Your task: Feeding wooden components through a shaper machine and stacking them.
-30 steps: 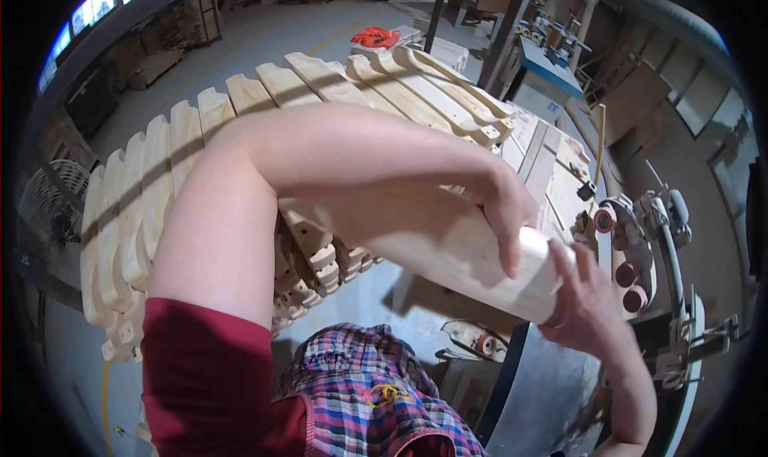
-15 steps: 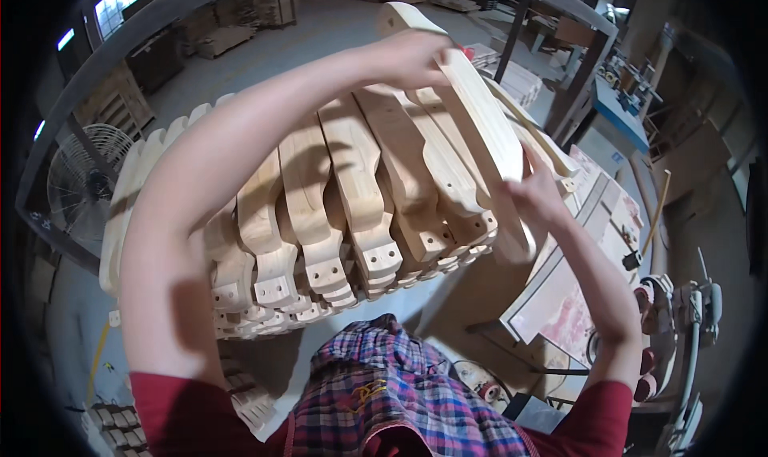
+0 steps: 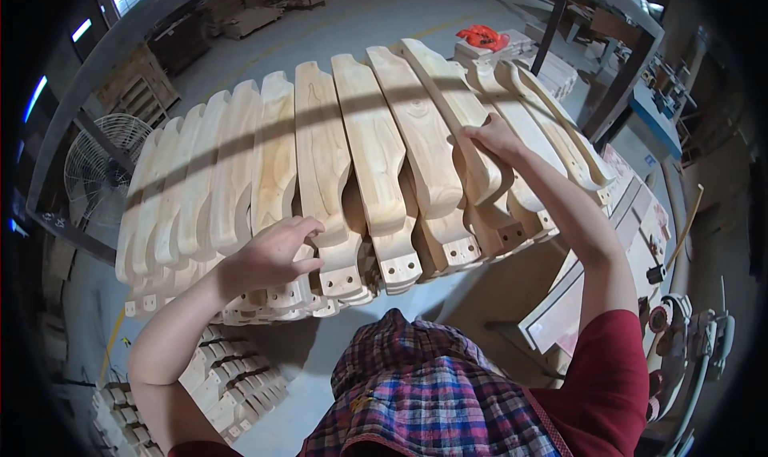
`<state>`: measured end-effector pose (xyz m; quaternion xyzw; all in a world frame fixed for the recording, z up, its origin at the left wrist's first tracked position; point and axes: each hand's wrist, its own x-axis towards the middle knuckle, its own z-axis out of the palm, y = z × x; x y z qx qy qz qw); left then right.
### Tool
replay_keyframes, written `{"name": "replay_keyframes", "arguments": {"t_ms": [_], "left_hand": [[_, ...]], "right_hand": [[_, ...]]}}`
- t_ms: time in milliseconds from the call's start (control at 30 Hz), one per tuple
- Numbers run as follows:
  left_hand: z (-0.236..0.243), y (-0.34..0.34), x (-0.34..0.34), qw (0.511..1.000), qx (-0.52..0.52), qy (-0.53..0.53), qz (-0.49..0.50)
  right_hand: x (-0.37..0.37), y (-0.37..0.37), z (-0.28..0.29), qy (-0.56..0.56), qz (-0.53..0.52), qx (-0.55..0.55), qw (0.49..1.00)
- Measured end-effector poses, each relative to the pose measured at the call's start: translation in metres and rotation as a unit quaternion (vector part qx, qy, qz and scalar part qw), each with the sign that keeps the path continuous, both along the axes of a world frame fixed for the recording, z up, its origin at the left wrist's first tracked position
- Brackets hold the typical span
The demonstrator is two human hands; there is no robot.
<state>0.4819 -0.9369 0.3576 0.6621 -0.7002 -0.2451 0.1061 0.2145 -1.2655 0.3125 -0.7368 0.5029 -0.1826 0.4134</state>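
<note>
A pale shaped wooden furniture part (image 3: 448, 87) lies on top of the stack, right of the middle, its far end sticking out a little. My right hand (image 3: 498, 139) grips its right side towards the near end, fingers bent over the edge. My left hand (image 3: 276, 253) is open over the near ends of the row at the left, thumb and fingers apart, with nothing in it. Close by that hand is another wooden part (image 3: 322, 137) with a curved notch. Beneath, lower parts (image 3: 400, 270) show stepped ends with drilled holes.
A dark metal frame (image 3: 60, 229) surrounds the stack, with a round fan (image 3: 108, 169) at the left. More notched wooden parts (image 3: 232, 385) are piled low at the near left. At the right stand a worktable (image 3: 560, 305) and a machine (image 3: 680, 329). A red bag (image 3: 482, 37) lies beyond.
The wooden part that both hands held raised now lies on the stack. My left hand has let go and come back to the near left; my right hand has moved up and left.
</note>
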Motion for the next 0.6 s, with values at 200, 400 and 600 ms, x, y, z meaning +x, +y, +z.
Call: {"name": "replay_keyframes", "arguments": {"t_ms": [200, 400, 600], "left_hand": [[0.004, -0.022, -0.023, 0.997, 0.035, 0.063, 0.001], [-0.017, -0.046, -0.027, 0.990, 0.000, 0.135, -0.025], [-0.031, -0.064, -0.039, 0.985, 0.050, 0.164, 0.005]], "right_hand": [[-0.003, -0.017, -0.021, 0.033, -0.027, -0.042, 0.998], [-0.009, -0.018, -0.044, 0.073, 0.006, -0.118, 0.990], [-0.009, -0.017, -0.051, 0.073, -0.009, -0.104, 0.992]]}}
